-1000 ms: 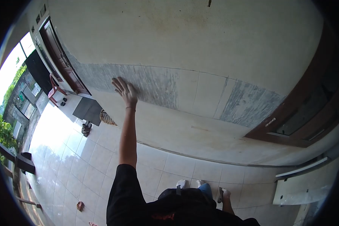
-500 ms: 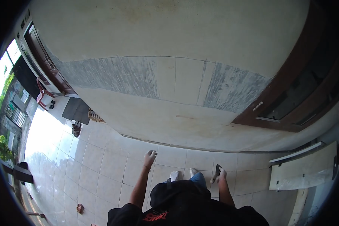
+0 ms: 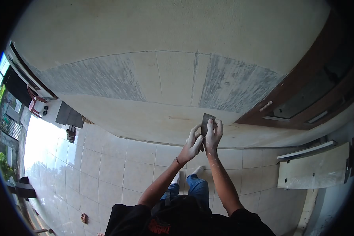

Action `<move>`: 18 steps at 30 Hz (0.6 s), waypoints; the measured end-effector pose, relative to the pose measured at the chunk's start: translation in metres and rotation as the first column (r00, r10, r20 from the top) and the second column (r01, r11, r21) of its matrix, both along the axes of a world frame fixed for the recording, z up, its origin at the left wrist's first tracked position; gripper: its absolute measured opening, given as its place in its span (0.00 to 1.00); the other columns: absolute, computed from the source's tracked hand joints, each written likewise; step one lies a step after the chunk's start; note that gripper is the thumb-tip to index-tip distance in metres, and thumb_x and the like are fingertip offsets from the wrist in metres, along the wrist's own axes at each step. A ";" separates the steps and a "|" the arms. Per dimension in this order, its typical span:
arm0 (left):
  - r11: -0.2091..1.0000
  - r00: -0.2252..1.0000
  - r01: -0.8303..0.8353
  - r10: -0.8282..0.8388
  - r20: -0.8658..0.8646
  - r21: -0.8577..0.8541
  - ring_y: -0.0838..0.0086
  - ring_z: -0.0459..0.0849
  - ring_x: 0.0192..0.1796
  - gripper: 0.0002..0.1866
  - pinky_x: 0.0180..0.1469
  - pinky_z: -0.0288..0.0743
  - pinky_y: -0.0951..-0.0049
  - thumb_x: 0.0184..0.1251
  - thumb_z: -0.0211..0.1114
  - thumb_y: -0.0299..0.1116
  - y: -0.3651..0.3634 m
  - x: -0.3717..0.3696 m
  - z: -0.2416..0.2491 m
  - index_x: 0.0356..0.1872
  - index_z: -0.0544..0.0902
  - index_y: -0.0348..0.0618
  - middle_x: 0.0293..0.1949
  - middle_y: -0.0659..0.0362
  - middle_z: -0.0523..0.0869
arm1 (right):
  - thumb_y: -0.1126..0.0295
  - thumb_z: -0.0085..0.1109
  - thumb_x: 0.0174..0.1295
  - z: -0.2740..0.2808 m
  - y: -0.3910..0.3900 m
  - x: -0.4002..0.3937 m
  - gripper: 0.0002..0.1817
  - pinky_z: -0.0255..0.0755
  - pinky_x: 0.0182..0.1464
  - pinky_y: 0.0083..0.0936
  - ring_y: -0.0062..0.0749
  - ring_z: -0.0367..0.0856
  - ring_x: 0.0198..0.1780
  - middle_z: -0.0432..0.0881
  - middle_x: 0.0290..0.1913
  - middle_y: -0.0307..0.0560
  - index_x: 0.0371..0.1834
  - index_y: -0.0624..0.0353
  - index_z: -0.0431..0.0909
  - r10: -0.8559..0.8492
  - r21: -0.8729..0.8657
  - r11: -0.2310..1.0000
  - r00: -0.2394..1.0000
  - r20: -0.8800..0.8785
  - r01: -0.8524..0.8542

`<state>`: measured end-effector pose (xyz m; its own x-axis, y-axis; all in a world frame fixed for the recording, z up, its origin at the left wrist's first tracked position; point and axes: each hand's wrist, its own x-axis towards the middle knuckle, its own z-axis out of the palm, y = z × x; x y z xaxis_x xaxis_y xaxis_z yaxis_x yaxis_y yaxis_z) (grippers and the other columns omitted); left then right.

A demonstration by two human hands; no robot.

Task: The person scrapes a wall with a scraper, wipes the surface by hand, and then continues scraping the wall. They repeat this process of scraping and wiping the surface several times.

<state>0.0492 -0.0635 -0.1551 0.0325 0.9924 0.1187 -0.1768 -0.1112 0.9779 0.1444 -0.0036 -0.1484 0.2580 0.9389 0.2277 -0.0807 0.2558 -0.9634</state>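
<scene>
A dark, flat-bladed putty knife (image 3: 207,121) is held up in front of the wall, its blade pointing upward. My right hand (image 3: 213,135) is closed on it, with the thumb lying along the flat face. At the tool's lower end, the fingers and thumb of my left hand (image 3: 192,144) are closed against it; the handle is mostly hidden between the hands. Whitish residue coats the fingers of both hands. Beyond them, the cream wall (image 3: 177,76) has a grey streaked band (image 3: 94,78) on the left and another grey patch (image 3: 238,84) on the right.
A brown-framed door or window (image 3: 271,114) stands at the right. Below it, a pale panel (image 3: 314,169) leans near the corner. Glossy tiles (image 3: 137,173) cover the floor. A red chair (image 3: 36,102), a dark mat (image 3: 69,115) and footwear (image 3: 70,134) lie to the left.
Both hands have risen from low at my sides and come together before the wall. The putty knife has moved up and left in my right hand, and my left hand now meets it.
</scene>
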 end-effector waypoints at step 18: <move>0.974 0.917 -0.224 0.217 -0.336 0.016 0.63 0.82 0.30 0.28 0.39 0.75 0.73 0.72 0.50 0.25 0.042 -0.019 -0.034 0.74 0.62 0.42 0.44 0.30 0.77 | 0.69 0.48 0.75 -0.032 0.035 -0.041 0.11 0.68 0.32 0.19 0.15 0.71 0.30 0.76 0.29 0.39 0.34 0.64 0.68 0.012 0.022 1.000 1.000 0.002 -0.012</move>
